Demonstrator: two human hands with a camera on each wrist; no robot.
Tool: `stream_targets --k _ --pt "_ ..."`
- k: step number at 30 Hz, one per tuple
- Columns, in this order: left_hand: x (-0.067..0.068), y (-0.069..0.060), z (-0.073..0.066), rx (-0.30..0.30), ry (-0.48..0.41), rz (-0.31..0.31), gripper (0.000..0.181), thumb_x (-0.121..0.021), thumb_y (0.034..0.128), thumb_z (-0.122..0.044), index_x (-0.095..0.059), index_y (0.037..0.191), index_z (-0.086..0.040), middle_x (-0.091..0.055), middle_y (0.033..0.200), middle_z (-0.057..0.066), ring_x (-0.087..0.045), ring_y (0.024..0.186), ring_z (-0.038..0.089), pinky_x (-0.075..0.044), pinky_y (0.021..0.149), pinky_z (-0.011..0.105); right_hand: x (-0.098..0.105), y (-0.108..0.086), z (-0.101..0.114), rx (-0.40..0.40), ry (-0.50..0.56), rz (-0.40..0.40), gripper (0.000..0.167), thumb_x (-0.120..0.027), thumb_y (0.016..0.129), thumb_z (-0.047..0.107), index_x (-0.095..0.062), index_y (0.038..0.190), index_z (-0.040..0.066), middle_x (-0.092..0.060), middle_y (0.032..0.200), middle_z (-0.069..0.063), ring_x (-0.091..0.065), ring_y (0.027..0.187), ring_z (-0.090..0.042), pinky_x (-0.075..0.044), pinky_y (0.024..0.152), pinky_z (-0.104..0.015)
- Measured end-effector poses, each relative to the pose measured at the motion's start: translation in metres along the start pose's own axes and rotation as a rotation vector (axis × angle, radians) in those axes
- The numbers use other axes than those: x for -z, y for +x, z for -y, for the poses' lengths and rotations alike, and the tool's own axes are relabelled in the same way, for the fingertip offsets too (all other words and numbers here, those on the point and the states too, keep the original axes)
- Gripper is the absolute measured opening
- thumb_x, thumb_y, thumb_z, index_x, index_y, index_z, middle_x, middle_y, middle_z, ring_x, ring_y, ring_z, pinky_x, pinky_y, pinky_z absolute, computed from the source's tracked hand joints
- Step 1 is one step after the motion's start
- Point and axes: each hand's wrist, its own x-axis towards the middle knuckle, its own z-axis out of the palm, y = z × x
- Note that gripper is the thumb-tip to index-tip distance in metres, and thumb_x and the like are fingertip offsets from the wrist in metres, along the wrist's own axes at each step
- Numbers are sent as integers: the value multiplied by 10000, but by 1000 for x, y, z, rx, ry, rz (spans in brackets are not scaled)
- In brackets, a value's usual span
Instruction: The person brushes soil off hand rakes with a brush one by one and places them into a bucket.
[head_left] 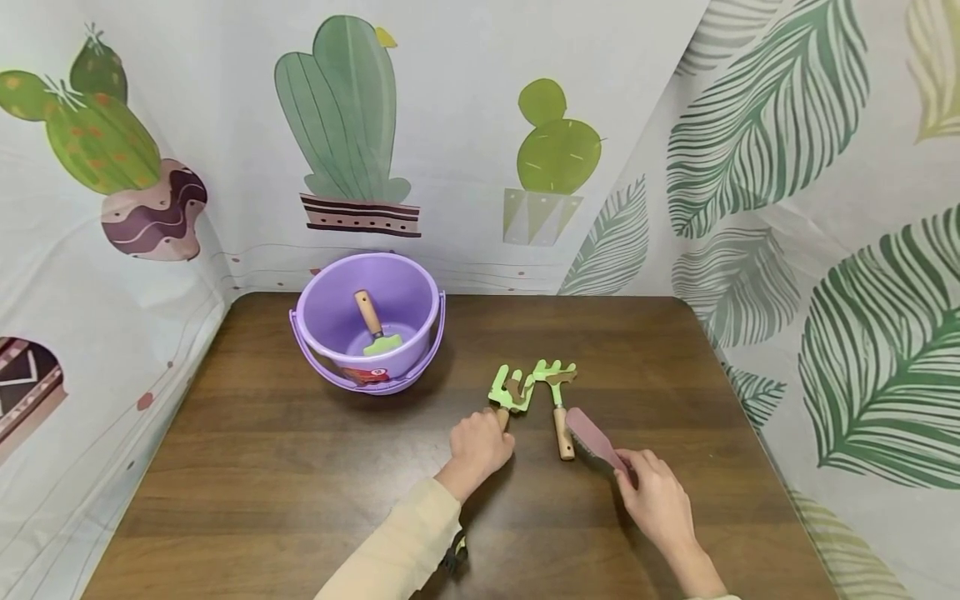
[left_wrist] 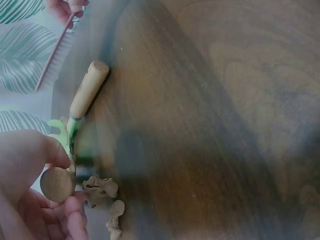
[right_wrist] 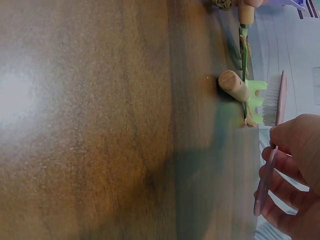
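My left hand [head_left: 480, 446] grips the wooden handle [left_wrist: 58, 184] of a small hand fork with a green head [head_left: 498, 398]. A brown clay-like patch sticks to that head. Right beside it, a green hand rake [head_left: 557, 392] lies on the table, its wooden handle [head_left: 565, 437] toward me; brown stuff clings to its head too. The two heads nearly meet or overlap; I cannot tell which. On the right, my right hand [head_left: 658, 498] holds a pink brush [head_left: 592, 433] by its handle, bristles [right_wrist: 270, 106] facing the tools. The brush head hangs close to the rake handle.
A purple bucket [head_left: 322, 354] stands at the back left, with a wooden-handled green tool [head_left: 369, 312] inside. Brown lumps [left_wrist: 100, 191] lie by my left hand. A small dark item [head_left: 454, 553] is partly hidden by my left sleeve. Printed cloth hangs behind the wooden table [head_left: 247, 467].
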Motion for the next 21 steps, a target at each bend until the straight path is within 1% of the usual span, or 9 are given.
stream_targets --k 4,7,9,12,15,17,21 --pt "2 4 4 50 -22 30 249 -596 767 -357 -531 747 -118 -603 716 77 -609 621 272 -418 457 363 0 0 -1 1 -1 6 228 -715 704 73 -677 928 84 -634 820 -32 -551 657 -146 -433 494 -319" --pt "5 7 6 67 -36 38 269 -607 770 -370 -550 761 -107 -624 738 90 -623 646 285 -432 470 379 0 0 -1 -2 -5 13 232 -718 704 71 -676 931 84 -634 822 -35 -549 657 -143 -432 492 -311" --pt "5 9 7 65 -44 38 260 -615 761 -365 -546 737 -116 -629 729 88 -625 638 281 -430 462 382 0 0 -1 -4 -6 16 233 -719 703 69 -676 932 84 -634 824 -37 -552 660 -145 -436 496 -314" --pt "4 12 9 65 -53 52 269 -631 749 -361 -529 657 -130 -624 687 80 -618 605 260 -423 444 369 0 0 0 -3 -3 25 232 -717 706 72 -674 934 81 -634 822 -40 -553 656 -146 -433 489 -302" --pt "2 14 10 67 -43 72 300 -653 745 -374 -523 602 -145 -624 676 73 -616 596 253 -425 438 359 -1 0 0 -1 -2 31 229 -714 712 80 -674 937 82 -633 820 -36 -550 655 -143 -426 482 -290" --pt "3 14 11 76 -43 70 303 -679 735 -386 -554 614 -139 -639 692 80 -623 607 262 -435 448 364 -1 0 0 -2 -6 34 231 -716 714 83 -675 941 85 -634 824 -33 -550 659 -141 -426 486 -293" --pt "5 15 11 81 -33 79 326 -714 723 -424 -621 697 -112 -665 749 98 -635 644 275 -457 479 369 0 0 0 -10 -16 35 241 -723 705 75 -676 942 87 -631 822 -30 -530 649 -130 -427 494 -302"
